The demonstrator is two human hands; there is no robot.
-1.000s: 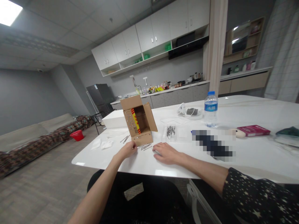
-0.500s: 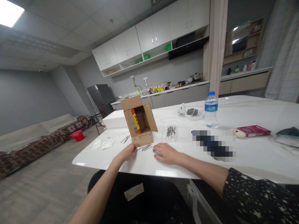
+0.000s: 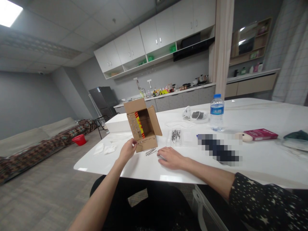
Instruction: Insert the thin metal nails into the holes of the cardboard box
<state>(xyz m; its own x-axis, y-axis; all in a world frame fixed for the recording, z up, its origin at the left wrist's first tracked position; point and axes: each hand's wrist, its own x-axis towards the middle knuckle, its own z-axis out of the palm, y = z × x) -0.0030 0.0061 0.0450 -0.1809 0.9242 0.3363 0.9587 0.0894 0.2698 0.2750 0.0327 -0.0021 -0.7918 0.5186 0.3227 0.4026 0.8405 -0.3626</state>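
Head: indistinct rod [image 3: 140, 145] in left hand [image 3: 128, 150]

"How's the light?"

"Even and fairly cool. A ceiling panel [image 3: 10, 12] burns out to pure white at the upper left, while the floor [image 3: 40, 192] stays dim and grey."

"Any glare?"

"Yes, pale patches on the glossy desk [image 3: 103, 163], along its near edge, and two bright streaks on the mirror [image 3: 246, 43]. Shadow fills the inside of the cardboard box [image 3: 145, 125]."

"And sharpness?"

"Soft all over. The small metal rods [image 3: 150, 151] barely separate, and the bottles on the far counter [image 3: 207, 86] smear together."

"Distortion?"

"Wide-angle: the sofa [image 3: 45, 138] and the starry sleeve [image 3: 267, 202] stretch toward the edges, and the wall cupboards [image 3: 154, 35] slant. Coarse pixel blocks mask a dark object [image 3: 218, 149] on the right."
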